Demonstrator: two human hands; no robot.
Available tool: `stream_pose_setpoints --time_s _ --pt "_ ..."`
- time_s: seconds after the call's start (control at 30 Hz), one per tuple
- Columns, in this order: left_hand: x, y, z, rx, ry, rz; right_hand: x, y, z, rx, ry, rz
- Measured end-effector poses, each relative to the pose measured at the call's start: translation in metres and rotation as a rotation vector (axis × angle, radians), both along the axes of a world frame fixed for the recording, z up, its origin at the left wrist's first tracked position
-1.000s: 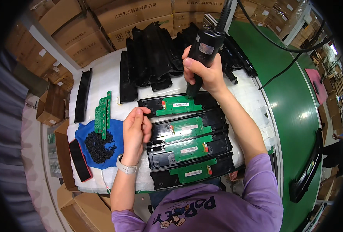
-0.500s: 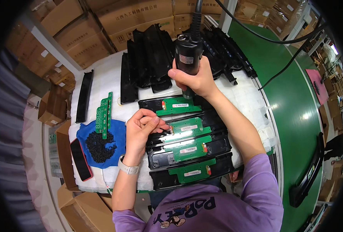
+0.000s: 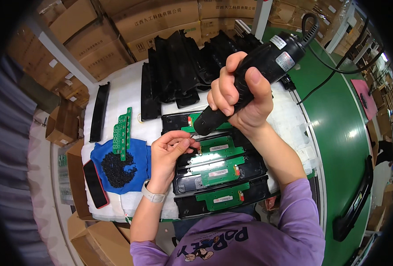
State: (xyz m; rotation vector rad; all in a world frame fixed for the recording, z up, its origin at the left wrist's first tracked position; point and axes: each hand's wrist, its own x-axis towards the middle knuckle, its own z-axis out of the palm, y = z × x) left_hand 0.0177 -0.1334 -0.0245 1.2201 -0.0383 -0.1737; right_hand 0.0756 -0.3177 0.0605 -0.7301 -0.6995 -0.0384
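Observation:
My right hand [image 3: 246, 95] is wrapped round a black electric screwdriver [image 3: 274, 60], held tilted with its nose down to the left. My left hand [image 3: 172, 148] is pinched close to that nose; whatever its fingertips hold is too small to make out. Below them lie several long black plastic housings [image 3: 190, 181] side by side, each bearing a green circuit board. The second board from the far side [image 3: 225, 146] is nearest my left fingers. The farthest board [image 3: 185, 129] is partly covered by the screwdriver. A blue cloth [image 3: 145, 158] to the left carries a pile of small black screws [image 3: 116, 173].
Stacked narrow green boards [image 3: 123, 128] overlap the cloth. A phone [image 3: 95, 186] lies beside it, and a black strip [image 3: 100, 113] farther off. Black housings [image 3: 174, 66] are heaped at the back before cartons [image 3: 156, 20]. A cable [image 3: 325, 66] hangs over the green surface [image 3: 334, 146] at right.
The screwdriver has swung from upright over the farthest board to a slant, coming nearer, its nose now by my left fingertips. My left hand has shifted slightly right, still pinched.

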Motion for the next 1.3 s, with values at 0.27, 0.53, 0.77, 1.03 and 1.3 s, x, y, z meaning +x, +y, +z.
stream_pose_setpoints --time_s 0.27,0.53,0.77,1.03,1.3 --pt "-0.002 0.002 0.000 -0.042 0.012 -0.059 -0.002 0.005 -0.004 -0.012 0.079 -0.011" --pt "-0.002 0.003 0.000 -0.008 -0.020 -0.102 -0.005 0.007 -0.004 -0.067 0.136 -0.023" --pt "-0.003 0.005 0.001 -0.140 0.092 -0.104 -0.006 0.009 -0.007 0.030 0.229 -0.118" --pt "-0.002 0.003 0.002 -0.148 0.121 -0.076 -0.010 0.011 -0.009 0.019 0.144 -0.145" --pt "-0.003 0.001 -0.002 -0.199 0.114 -0.145 -0.011 0.012 -0.012 0.016 0.094 -0.063"
